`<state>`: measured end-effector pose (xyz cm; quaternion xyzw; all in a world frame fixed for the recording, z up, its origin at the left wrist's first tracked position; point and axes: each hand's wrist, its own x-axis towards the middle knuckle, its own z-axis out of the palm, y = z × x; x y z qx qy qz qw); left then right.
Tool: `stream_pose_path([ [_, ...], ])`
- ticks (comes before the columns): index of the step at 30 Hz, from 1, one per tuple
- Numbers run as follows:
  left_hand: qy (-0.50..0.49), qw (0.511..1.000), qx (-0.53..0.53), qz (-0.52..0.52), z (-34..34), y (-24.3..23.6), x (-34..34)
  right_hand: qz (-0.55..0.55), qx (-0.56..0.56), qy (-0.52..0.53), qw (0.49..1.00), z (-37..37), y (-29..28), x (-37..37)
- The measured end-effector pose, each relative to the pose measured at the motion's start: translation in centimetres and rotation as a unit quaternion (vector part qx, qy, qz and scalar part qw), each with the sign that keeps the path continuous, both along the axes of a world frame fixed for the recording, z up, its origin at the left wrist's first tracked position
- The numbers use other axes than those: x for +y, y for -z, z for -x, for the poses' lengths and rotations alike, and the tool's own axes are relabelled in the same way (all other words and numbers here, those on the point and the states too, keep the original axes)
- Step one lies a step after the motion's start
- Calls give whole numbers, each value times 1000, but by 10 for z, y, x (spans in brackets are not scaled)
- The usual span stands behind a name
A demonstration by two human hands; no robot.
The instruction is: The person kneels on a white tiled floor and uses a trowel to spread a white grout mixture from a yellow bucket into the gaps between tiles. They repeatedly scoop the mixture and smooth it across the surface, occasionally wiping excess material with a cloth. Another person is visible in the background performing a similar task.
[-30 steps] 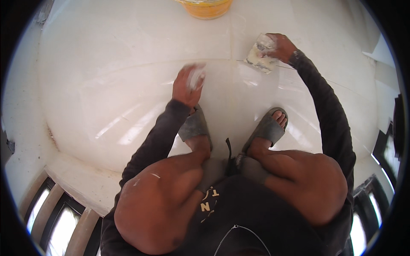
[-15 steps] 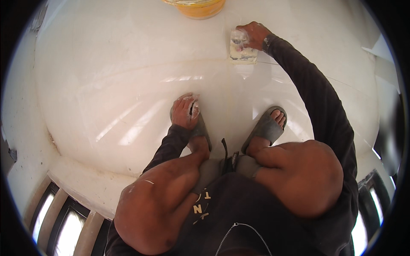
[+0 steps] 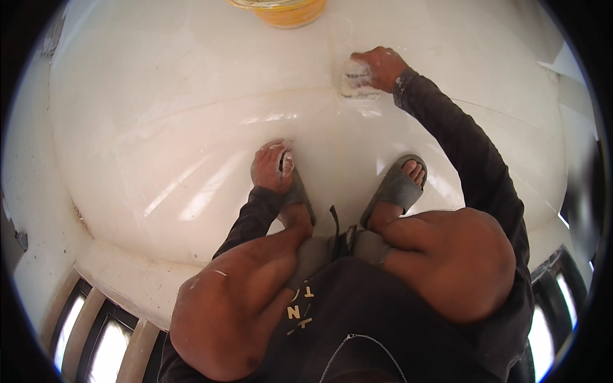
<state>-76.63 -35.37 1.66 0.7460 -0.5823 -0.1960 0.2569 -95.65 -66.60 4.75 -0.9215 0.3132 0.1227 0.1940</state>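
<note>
My right hand [image 3: 384, 67], dusted with white, is closed on a flat, roughly rectangular spreader [image 3: 365, 92] smeared with cream-coloured paste. The spreader lies against the glossy pale floor [image 3: 191, 121], over a thin seam ahead of my feet. My left hand [image 3: 273, 167] is closed above my left sandal [image 3: 298, 191], its fingers and thumb coated with white. A dark strip and some whitish stuff show at its thumb side; what it holds is mostly hidden by the hand.
An orange-yellow round tub [image 3: 287, 14] with a pale rim stands ahead at the top edge. My right foot, in a grey sandal [image 3: 394, 188], is planted on the floor. Behind me are a low ledge [image 3: 134, 274] and railing bars [image 3: 80, 319].
My right hand and the spreader have slid a little toward me, and the spreader looks flatter to the floor. My left hand has hardly moved; the view has shifted slightly.
</note>
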Motion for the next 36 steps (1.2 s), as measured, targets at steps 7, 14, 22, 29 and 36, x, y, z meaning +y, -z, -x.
stream_pose_path([
  [7, -7, 1000, -7, 2, -1, -7, 2, 22, -50, 42, 998, -11, -18, -25],
  [14, -3, 1000, 2, 6, -1, -2, -2, 35, -22, 25, 999, -10, -4, -14],
  [22, -16, 1000, -5, -13, -6, -3, 5, -10, 25, -18, 999, 33, -21, -39],
  [29, -23, 1000, 0, -17, -4, -13, 5, 69, -10, 71, 995, 47, -13, -54],
  [36, -14, 999, 12, -30, 0, -21, -4, -23, 2, 27, 999, 87, -4, -69],
])
